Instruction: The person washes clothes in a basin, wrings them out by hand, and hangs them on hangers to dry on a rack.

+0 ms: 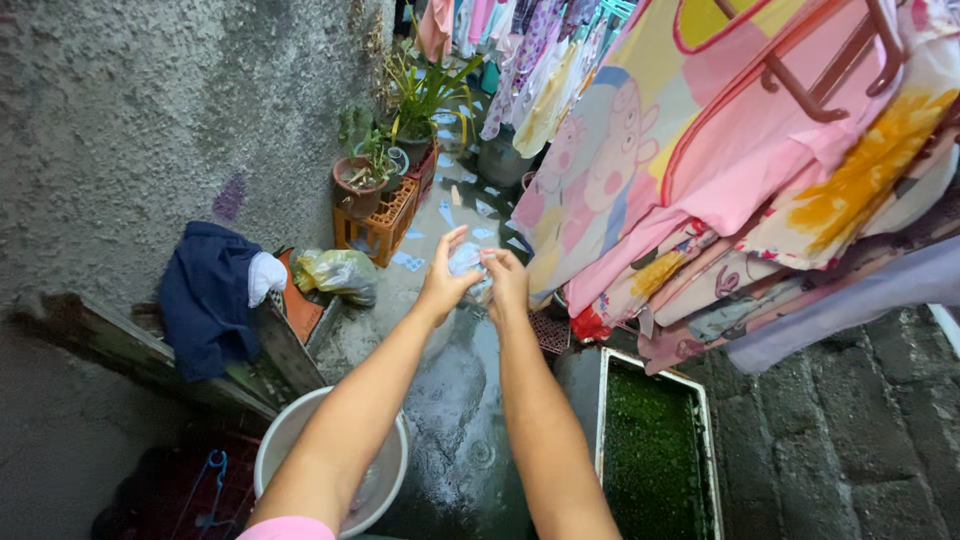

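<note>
Both my arms reach forward over the wet concrete ground. My left hand (443, 277) and my right hand (507, 283) meet around a small pale, wet-looking piece of cloth (466, 260), squeezing it between them. The fingers of my left hand are partly spread over its top. Pink and patterned laundry (700, 170) hangs on a rack just right of my hands. A white bucket (283, 432) stands below my left forearm.
A rough grey wall runs along the left, with a dark blue garment (205, 295) draped on wooden planks. Potted plants (362, 180) on an orange crate and a plastic bag (338, 272) stand ahead. A white tray of green growth (652, 450) lies at lower right.
</note>
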